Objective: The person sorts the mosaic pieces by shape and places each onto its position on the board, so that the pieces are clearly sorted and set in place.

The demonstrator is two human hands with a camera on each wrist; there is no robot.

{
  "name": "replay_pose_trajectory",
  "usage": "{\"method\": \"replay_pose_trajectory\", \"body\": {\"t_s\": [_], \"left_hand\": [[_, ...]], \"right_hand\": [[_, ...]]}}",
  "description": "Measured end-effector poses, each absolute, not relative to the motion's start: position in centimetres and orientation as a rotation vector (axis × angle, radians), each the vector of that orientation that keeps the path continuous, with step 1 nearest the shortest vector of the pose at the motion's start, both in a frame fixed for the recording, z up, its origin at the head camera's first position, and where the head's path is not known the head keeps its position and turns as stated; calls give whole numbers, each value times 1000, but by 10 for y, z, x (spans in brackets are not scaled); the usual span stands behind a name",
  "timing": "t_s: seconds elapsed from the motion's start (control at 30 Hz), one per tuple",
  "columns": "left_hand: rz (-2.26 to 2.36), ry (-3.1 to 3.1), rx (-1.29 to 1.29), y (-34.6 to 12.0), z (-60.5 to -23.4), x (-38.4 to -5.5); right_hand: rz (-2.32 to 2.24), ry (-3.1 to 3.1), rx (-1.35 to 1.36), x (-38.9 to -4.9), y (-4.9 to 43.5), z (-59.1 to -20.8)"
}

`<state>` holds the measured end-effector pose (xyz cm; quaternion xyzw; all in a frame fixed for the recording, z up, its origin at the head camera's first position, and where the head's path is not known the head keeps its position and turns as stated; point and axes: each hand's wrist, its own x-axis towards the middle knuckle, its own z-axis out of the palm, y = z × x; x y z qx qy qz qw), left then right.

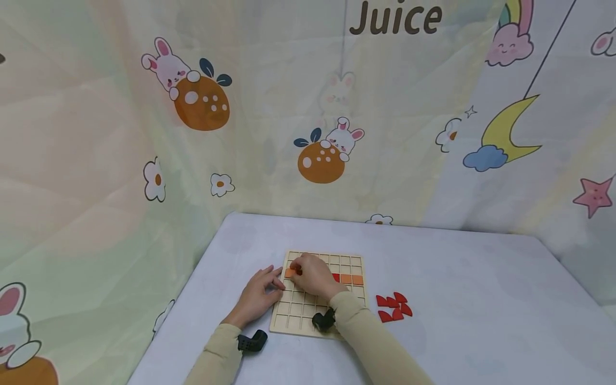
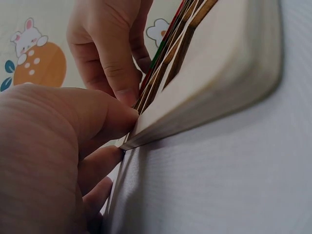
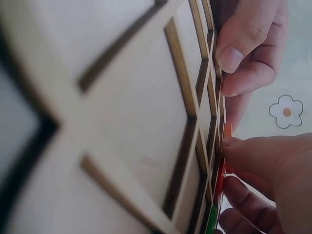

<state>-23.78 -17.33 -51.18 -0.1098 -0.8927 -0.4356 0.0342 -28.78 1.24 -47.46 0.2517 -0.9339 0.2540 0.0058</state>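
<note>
A light wooden grid board (image 1: 293,310) lies on the table. My left hand (image 1: 260,294) rests at its left edge, fingers fairly straight and thumb touching the rim. Across the board reaches my right hand (image 1: 312,272), its fingertips pinching a small red piece (image 1: 299,271) at a cell near the left side; the fingers hide most of that piece. An orange piece (image 1: 289,272) sits just left of those fingertips. Farther right in that row are a red piece (image 1: 336,277) and two orange squares (image 1: 352,279). A green piece (image 3: 211,219) shows in the right wrist view, below the right hand's fingers.
Several loose red quarter-circle pieces (image 1: 394,307) lie right of the board on the white table (image 1: 462,310). A printed cloth (image 1: 269,107) hangs behind the table and along its left side. Each wrist wears a black camera (image 1: 252,341).
</note>
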Motion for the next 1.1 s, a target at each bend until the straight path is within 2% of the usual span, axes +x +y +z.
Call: {"method": "replay_pose_trajectory", "body": {"t_s": [0.57,1.1], "left_hand": [[-1355,-2741,-353,-172,-514,-236],[-1326,-2739,-342,-173,-513,-238]], "right_hand": [[857,-2917,784,-288,15,-481],[772,-2902,761,-278,34,-462]]}}
